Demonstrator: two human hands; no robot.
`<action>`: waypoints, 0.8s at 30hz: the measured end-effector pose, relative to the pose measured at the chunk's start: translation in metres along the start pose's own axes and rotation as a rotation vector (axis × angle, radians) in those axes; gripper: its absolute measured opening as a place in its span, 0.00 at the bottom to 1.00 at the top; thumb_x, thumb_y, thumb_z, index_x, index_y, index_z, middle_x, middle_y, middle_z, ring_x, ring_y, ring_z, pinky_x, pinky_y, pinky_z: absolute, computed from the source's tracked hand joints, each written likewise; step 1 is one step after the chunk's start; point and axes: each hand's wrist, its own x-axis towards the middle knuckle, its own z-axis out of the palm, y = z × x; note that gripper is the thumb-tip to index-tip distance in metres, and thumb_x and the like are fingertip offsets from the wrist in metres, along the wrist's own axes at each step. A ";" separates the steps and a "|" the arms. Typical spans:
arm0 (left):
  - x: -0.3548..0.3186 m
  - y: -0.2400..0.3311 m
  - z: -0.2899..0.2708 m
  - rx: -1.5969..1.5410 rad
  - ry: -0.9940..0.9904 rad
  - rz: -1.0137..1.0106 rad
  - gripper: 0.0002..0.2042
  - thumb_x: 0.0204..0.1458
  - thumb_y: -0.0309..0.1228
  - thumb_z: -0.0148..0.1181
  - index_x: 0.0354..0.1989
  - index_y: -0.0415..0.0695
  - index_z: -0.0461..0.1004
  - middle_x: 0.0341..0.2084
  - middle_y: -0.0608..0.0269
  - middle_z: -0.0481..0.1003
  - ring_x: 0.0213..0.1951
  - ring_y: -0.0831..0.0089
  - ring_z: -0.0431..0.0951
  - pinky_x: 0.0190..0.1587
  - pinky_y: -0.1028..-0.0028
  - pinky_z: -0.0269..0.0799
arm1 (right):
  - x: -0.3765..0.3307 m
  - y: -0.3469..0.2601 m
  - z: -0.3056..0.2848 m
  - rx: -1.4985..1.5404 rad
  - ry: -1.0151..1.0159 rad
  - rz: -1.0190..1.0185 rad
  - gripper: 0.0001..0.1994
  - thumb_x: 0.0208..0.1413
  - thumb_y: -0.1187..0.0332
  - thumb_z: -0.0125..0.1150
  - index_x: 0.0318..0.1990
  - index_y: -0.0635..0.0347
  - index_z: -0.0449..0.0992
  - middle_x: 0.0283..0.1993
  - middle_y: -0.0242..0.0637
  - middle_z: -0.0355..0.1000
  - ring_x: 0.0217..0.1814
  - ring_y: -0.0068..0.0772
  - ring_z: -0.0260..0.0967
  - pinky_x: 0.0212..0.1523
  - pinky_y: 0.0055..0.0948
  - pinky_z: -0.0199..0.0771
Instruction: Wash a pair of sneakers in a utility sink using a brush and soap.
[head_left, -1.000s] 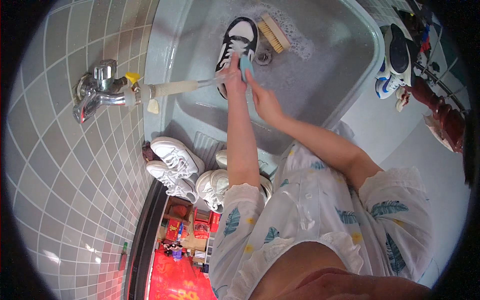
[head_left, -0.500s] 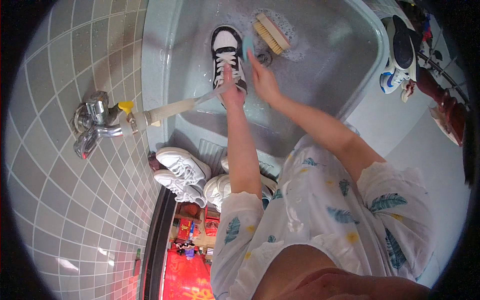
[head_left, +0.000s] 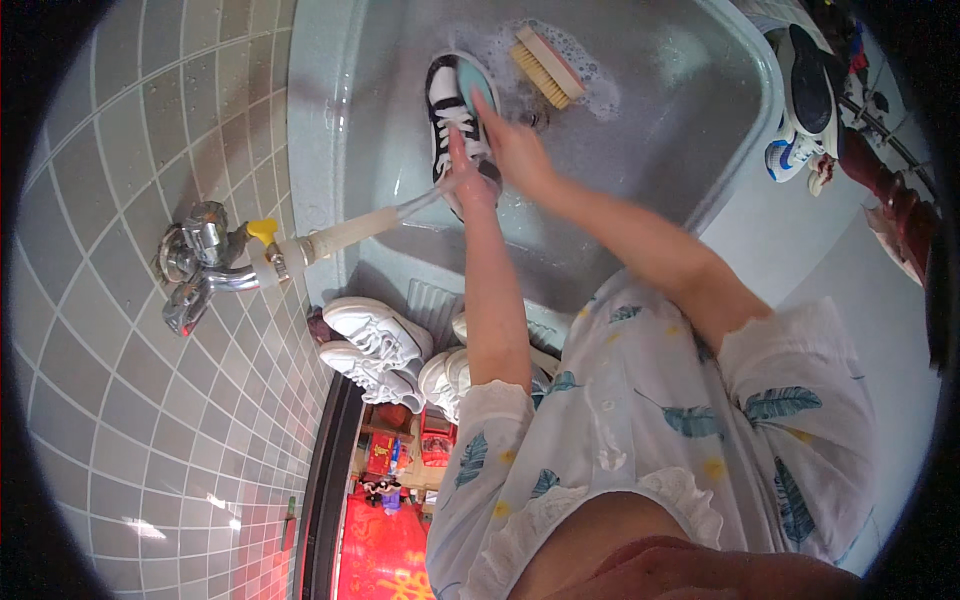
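Note:
A black-and-white sneaker point(head_left: 444, 88) with white laces lies in the grey sink point(head_left: 650, 150), toe pointing away from me. My left hand point(head_left: 468, 178) grips it by the heel end, thumb along the laces. My right hand point(head_left: 515, 150), slightly blurred, presses a small flat teal oval pad point(head_left: 472, 80) onto the right side of the toe; its exact kind cannot be made out. Water from the hose point(head_left: 350, 236) on the tap runs over my left hand and the shoe's heel. Right of the sneaker lies a wooden scrub brush point(head_left: 550, 68) amid suds, bristles showing.
The metal tap point(head_left: 207, 255) with a yellow lever juts from the tiled wall point(head_left: 130, 330) at left. White sneakers point(head_left: 375, 345) stand at the sink's near edge, beside my left forearm. More shoes point(head_left: 805, 100) lie beyond the sink's right rim.
My right hand has moved left, bringing the teal pad from beside the sneaker onto its toe. My left hand keeps its hold; the view has shifted slightly.

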 end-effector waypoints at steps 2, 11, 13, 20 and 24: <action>0.003 -0.002 -0.002 0.261 0.241 0.056 0.26 0.54 0.46 0.56 0.57 0.44 0.65 0.53 0.61 0.69 0.54 0.63 0.68 0.57 0.65 0.62 | -0.050 0.015 -0.005 0.013 -0.100 0.000 0.37 0.51 0.78 0.47 0.69 0.40 0.46 0.26 0.56 0.71 0.27 0.58 0.71 0.29 0.50 0.69; 0.010 -0.002 -0.005 -0.029 0.088 -0.057 0.26 0.54 0.48 0.56 0.56 0.44 0.66 0.51 0.60 0.70 0.53 0.63 0.69 0.58 0.64 0.62 | -0.027 0.016 0.003 0.014 0.134 -0.084 0.36 0.48 0.79 0.50 0.67 0.45 0.53 0.24 0.54 0.68 0.20 0.51 0.66 0.26 0.42 0.67; 0.014 -0.003 -0.011 -0.065 0.144 -0.095 0.25 0.54 0.48 0.56 0.55 0.44 0.67 0.51 0.60 0.70 0.52 0.64 0.69 0.58 0.64 0.62 | -0.087 0.018 -0.011 0.088 -0.213 -0.138 0.34 0.51 0.75 0.49 0.68 0.44 0.50 0.29 0.54 0.72 0.29 0.57 0.71 0.31 0.49 0.70; 0.015 -0.014 -0.022 0.120 -0.035 0.121 0.29 0.55 0.49 0.54 0.60 0.44 0.63 0.54 0.61 0.67 0.53 0.64 0.68 0.57 0.66 0.61 | -0.005 0.008 -0.002 -0.089 0.035 -0.068 0.38 0.46 0.83 0.47 0.67 0.43 0.53 0.25 0.52 0.71 0.22 0.51 0.68 0.30 0.43 0.70; 0.017 -0.009 -0.029 -0.002 0.068 0.028 0.29 0.54 0.49 0.54 0.61 0.45 0.62 0.54 0.62 0.67 0.54 0.65 0.68 0.56 0.66 0.62 | -0.069 0.026 0.005 -0.039 -0.014 -0.129 0.36 0.49 0.80 0.48 0.67 0.44 0.53 0.24 0.54 0.70 0.23 0.53 0.69 0.28 0.43 0.69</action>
